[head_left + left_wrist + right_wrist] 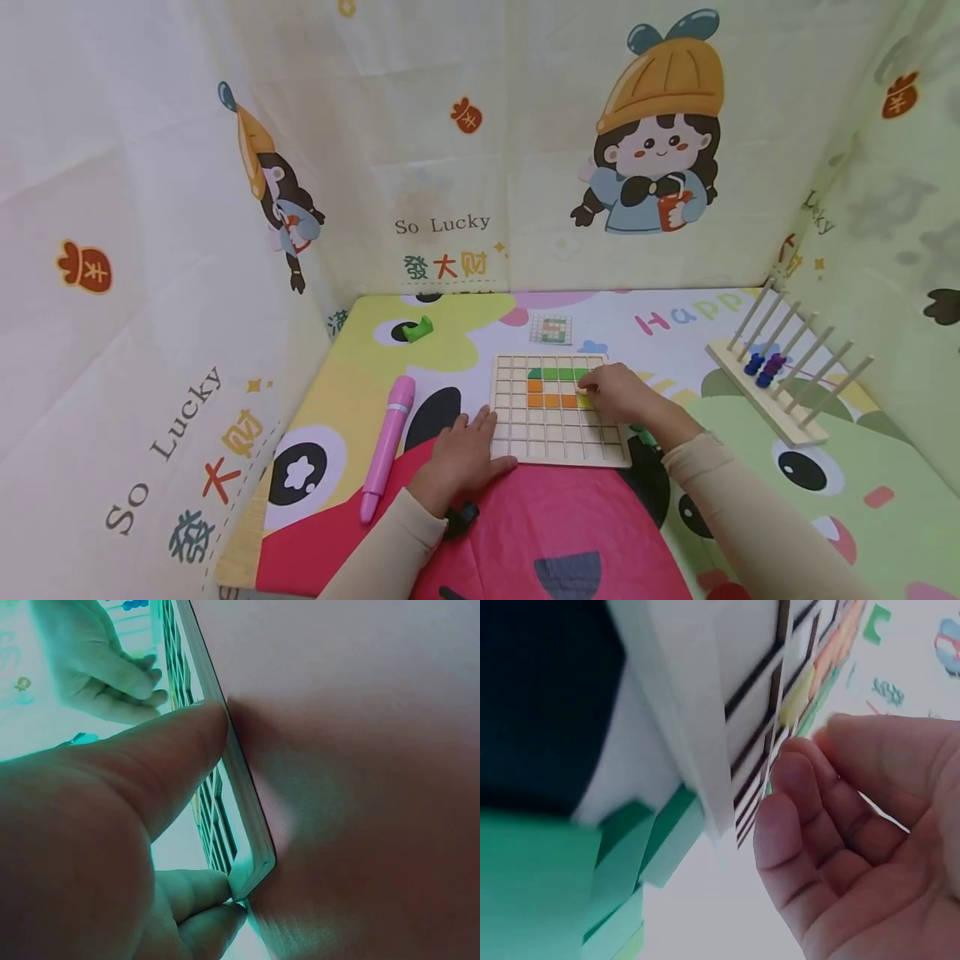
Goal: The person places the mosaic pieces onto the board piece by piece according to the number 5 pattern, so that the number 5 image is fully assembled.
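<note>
Pale wooden square grid board (551, 450) flat on cartoon-print tabletop (600, 517); small green, orange, yellow tiles (551, 401) in it | left hand (467, 457): fingers straight, touching board's near-left corner, no grip | right hand (621, 398): fingers bent over tiles, cannot tell whether holding anything | beyond: small gridded card (551, 329) | far right: wooden peg rack (761, 393)

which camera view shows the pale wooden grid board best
Head view: nearly all of the pale wooden grid board shows from above, orange and green tiles included. Left wrist view: mainly an edge and one corner. Right wrist view: an edge and some steeply slanted squares.
</note>
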Motion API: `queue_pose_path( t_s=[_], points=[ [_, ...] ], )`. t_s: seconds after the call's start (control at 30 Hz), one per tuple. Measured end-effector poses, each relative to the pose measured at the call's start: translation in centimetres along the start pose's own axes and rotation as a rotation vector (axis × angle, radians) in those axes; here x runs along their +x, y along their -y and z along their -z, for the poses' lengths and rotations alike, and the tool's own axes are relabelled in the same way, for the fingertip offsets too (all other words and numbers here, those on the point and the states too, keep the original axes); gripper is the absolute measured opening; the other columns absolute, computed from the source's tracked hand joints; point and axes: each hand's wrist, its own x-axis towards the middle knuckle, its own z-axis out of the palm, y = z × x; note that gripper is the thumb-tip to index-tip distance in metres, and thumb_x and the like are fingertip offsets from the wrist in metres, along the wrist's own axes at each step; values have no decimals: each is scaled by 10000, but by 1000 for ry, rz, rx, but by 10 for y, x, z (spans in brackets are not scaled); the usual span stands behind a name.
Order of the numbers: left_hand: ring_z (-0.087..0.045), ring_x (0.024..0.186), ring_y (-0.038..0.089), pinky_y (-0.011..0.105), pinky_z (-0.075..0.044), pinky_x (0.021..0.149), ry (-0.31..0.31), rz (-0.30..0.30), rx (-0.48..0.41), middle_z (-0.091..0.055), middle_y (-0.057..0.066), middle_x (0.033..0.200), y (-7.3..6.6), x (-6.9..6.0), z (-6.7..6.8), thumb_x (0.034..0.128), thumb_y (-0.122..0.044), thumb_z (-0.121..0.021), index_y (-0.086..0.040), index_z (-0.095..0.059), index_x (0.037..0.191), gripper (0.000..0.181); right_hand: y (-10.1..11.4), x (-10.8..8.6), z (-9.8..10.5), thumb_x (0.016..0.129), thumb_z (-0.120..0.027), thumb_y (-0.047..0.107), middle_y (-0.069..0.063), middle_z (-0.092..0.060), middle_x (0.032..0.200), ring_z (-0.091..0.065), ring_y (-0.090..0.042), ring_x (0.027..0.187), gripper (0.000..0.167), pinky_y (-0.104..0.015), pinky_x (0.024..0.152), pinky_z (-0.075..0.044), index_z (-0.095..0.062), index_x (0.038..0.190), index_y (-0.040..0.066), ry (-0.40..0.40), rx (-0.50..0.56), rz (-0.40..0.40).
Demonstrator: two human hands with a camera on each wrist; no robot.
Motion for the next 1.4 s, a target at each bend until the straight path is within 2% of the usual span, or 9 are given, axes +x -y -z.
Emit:
queue_pose_path(
  t_s=[0.17, 0.33, 0.53, 0.73, 1.03, 1.13, 1.23, 1.4],
  points=[
    [-390, 1469, 417, 610, -411, 1143, 3, -3, -22, -386, 97, 1657, -1, -1, -1, 859, -554, -765, -108, -404, 1597, 935, -14, -16, 12, 1019, -600, 92, -169, -737, 1114, -673, -281, 963, 288, -467, 822, -576, -705, 1259, -28, -84, 108, -60],
    [-396, 1462, 412, 610, -412, 1139, -6, 0, -17, -389, 102, 1655, 1, -1, -1, 864, -556, -759, -105, -405, 1596, 929, -31, -29, 22, 1022, -581, 87, -218, -733, 1129, -691, -360, 991, 293, -517, 833, -572, -692, 1254, -54, -136, 128, -84],
    [-397, 1460, 421, 619, -421, 1130, -13, -16, -12, -394, 110, 1651, 2, -1, 0, 871, -553, -752, -97, -408, 1593, 921, -48, -43, 26, 1012, -592, 88, -221, -736, 1113, -690, -399, 1014, 278, -539, 850, -571, -706, 1219, -59, -143, 114, -142],
    [-394, 1464, 432, 620, -421, 1129, -13, -23, -5, -392, 113, 1653, 2, 0, -1, 873, -558, -748, -92, -408, 1592, 922, -62, -59, 23, 969, -631, 68, -202, -741, 1016, -692, -375, 931, 231, -539, 820, -572, -730, 1129, -65, -134, 76, -157],
    [-399, 1455, 434, 623, -418, 1127, -15, -23, -24, -392, 123, 1650, 2, -4, 1, 878, -558, -740, -81, -409, 1589, 918, -79, -97, 26, 877, -755, 185, -191, -728, 951, -687, -353, 885, 300, -550, 795, -560, -723, 1046, -62, -91, 8, -219],
    [-397, 1457, 436, 614, -416, 1131, -18, -25, -15, -389, 122, 1654, 4, -3, 1, 892, -570, -719, -80, -408, 1590, 908, -82, -109, 26, 851, -804, 228, -155, -728, 930, -679, -303, 848, 323, -516, 767, -563, -716, 1006, -41, -78, 6, -238],
    [-397, 1460, 438, 607, -414, 1135, -20, -29, -1, -387, 120, 1657, 4, -2, 1, 903, -582, -699, -79, -407, 1591, 901, -81, -115, 24, 846, -808, 223, -119, -725, 891, -649, -240, 786, 277, -462, 712, -554, -714, 950, -16, -75, 16, -266],
    [-403, 1455, 440, 610, -414, 1134, -14, -35, -4, -394, 124, 1652, 3, -2, -1, 898, -572, -709, -72, -411, 1587, 903, -80, -119, 22, 862, -787, 200, -138, -718, 911, -648, -253, 792, 247, -462, 698, -545, -696, 950, -12, -69, 35, -314]
  ],
)
